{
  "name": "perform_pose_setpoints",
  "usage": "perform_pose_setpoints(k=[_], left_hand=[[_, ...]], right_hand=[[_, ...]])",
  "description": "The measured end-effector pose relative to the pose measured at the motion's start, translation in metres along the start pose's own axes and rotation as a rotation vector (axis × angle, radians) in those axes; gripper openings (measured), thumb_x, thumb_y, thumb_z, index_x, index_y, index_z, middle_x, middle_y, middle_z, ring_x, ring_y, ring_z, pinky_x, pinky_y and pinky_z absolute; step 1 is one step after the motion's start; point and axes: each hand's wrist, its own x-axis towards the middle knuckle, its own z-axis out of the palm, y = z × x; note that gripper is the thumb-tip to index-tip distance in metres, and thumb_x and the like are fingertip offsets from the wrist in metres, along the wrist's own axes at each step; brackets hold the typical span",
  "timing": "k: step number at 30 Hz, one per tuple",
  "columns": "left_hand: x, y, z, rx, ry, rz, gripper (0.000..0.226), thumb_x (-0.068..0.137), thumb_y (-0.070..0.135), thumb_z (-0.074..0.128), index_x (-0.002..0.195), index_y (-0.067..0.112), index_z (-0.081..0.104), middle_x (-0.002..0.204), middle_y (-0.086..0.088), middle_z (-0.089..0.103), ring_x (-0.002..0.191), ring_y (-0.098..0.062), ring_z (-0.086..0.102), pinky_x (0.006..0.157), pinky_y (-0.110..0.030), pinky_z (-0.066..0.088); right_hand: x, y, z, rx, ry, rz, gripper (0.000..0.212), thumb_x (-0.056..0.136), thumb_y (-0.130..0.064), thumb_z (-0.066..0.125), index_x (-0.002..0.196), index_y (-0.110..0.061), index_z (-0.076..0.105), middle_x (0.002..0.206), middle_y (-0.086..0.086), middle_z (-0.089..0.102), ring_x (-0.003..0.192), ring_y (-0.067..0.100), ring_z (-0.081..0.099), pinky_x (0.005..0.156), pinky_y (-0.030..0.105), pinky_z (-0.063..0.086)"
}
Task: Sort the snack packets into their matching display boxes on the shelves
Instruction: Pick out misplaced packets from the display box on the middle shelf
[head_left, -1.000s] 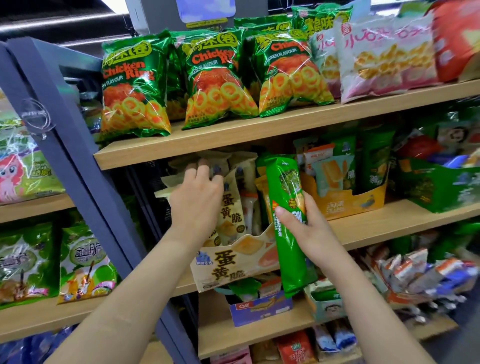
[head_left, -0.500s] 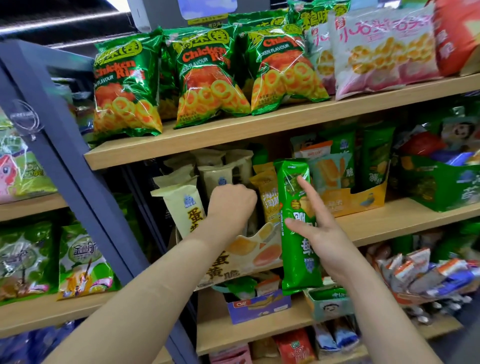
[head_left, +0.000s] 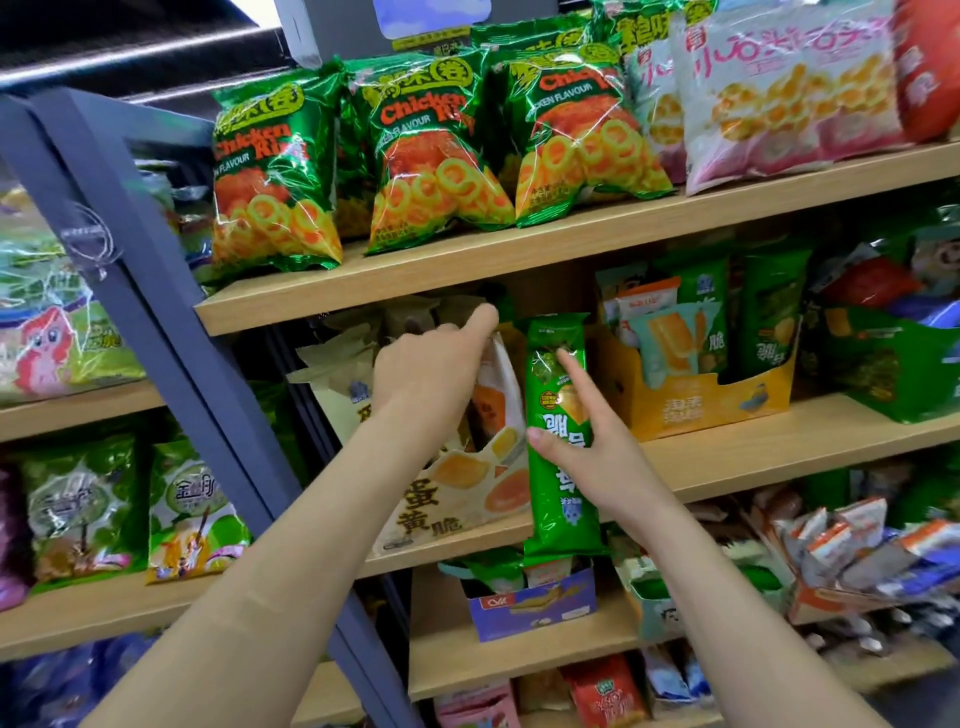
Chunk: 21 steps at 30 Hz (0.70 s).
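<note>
At the middle shelf (head_left: 779, 452), your right hand (head_left: 587, 447) grip clamped on the upright green packet (head_left: 563, 499), thumb at its left edge, just right of the cream display box (head_left: 447, 519), your left hand (head_left: 426, 379) grip closed on a white packet (head_left: 498, 400) standing inside that box.

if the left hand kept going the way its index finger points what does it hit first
Likely the packet tops crowded behind the left hand, right at its fingertip. The wooden shelf sits just above them. Depth is unclear, so either could come first.
</note>
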Motion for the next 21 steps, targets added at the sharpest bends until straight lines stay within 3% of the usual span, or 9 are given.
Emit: perform_pose_setpoints(k=[3,7,10,11,14,15,17,19,21], left_hand=[[-0.016,-0.013,0.006,-0.102,0.239,0.073,0.027,0.092,0.011,0.056,0.111,0.019,0.038,0.095,-0.006,0.060,0.044,-0.030,0.049,0.040,-0.029,0.038],[-0.035,-0.025,0.004,-0.202,0.469,0.088,0.018,0.093,0.011,0.054,0.109,0.012,0.046,0.112,-0.012,0.064,0.047,-0.026,0.049,0.041,-0.023,0.030],[-0.048,-0.026,-0.011,-0.255,0.606,0.060,0.015,0.093,0.007,0.052,0.106,0.011,0.046,0.102,-0.011,0.065,0.049,-0.017,0.037,0.040,-0.023,0.027],[-0.051,-0.026,-0.017,-0.267,0.637,0.049,0.013,0.094,0.008,0.051,0.106,0.012,0.046,0.099,-0.011,0.065,0.051,-0.015,0.034,0.041,-0.023,0.026],[-0.061,-0.021,-0.031,-0.260,0.686,0.097,0.011,0.096,0.009,0.051,0.106,0.012,0.048,0.089,-0.009,0.065,0.054,-0.014,0.033,0.042,-0.023,0.024],[-0.064,-0.017,-0.032,-0.247,0.685,0.139,0.010,0.097,0.011,0.051,0.106,0.011,0.049,0.087,-0.009,0.065,0.055,-0.015,0.038,0.042,-0.023,0.024],[-0.071,-0.008,-0.032,-0.220,0.648,0.208,0.011,0.096,0.012,0.053,0.106,0.010,0.051,0.082,-0.009,0.063,0.060,-0.020,0.048,0.044,-0.026,0.025],[-0.079,0.006,-0.026,-0.221,0.592,0.252,0.011,0.096,0.013,0.054,0.105,0.010,0.049,0.078,-0.008,0.059,0.063,-0.022,0.049,0.048,-0.026,0.021],[-0.085,0.023,-0.018,-0.274,0.540,0.306,0.007,0.101,0.016,0.045,0.104,0.011,0.048,0.077,-0.008,0.057,0.064,-0.023,0.049,0.044,-0.028,0.025]], right_hand=[[0.003,0.002,0.003,-0.020,0.030,-0.014,0.082,0.091,-0.020,0.068,0.144,-0.061,0.021,0.142,-0.013,0.049,0.118,0.008,0.059,0.090,0.035,0.057],[0.003,0.005,0.005,-0.090,0.084,-0.064,0.074,0.095,-0.017,0.062,0.142,-0.062,0.026,0.149,-0.015,0.036,0.134,0.007,0.042,0.106,0.043,0.045],[-0.002,0.007,0.007,-0.191,0.221,-0.126,0.044,0.100,-0.016,0.054,0.130,-0.048,0.053,0.139,-0.005,0.035,0.115,-0.011,0.037,0.109,0.027,0.038],[-0.005,0.005,0.006,-0.198,0.258,-0.126,0.035,0.100,-0.017,0.054,0.121,-0.043,0.062,0.134,-0.001,0.037,0.108,-0.013,0.038,0.108,0.029,0.039],[-0.019,-0.008,-0.007,-0.140,0.274,-0.104,0.019,0.098,-0.036,0.056,0.103,-0.042,0.073,0.125,-0.004,0.050,0.121,0.000,0.041,0.111,0.046,0.034],[-0.026,-0.015,-0.014,-0.102,0.218,-0.075,0.023,0.095,-0.050,0.052,0.103,-0.044,0.072,0.125,-0.009,0.054,0.127,0.010,0.043,0.111,0.050,0.034],[-0.042,-0.027,-0.029,-0.110,0.049,-0.021,0.050,0.082,-0.078,0.042,0.111,-0.047,0.069,0.132,-0.008,0.054,0.134,0.020,0.041,0.112,0.056,0.031],[-0.062,-0.039,-0.039,-0.275,-0.058,0.046,0.054,0.068,-0.088,0.051,0.109,-0.056,0.065,0.150,-0.003,0.041,0.147,0.014,0.022,0.117,0.045,0.017],[-0.081,-0.048,-0.045,-0.397,-0.047,0.140,0.036,0.067,-0.072,0.070,0.100,-0.059,0.066,0.163,-0.003,0.018,0.145,-0.004,-0.001,0.106,0.028,0.010]])
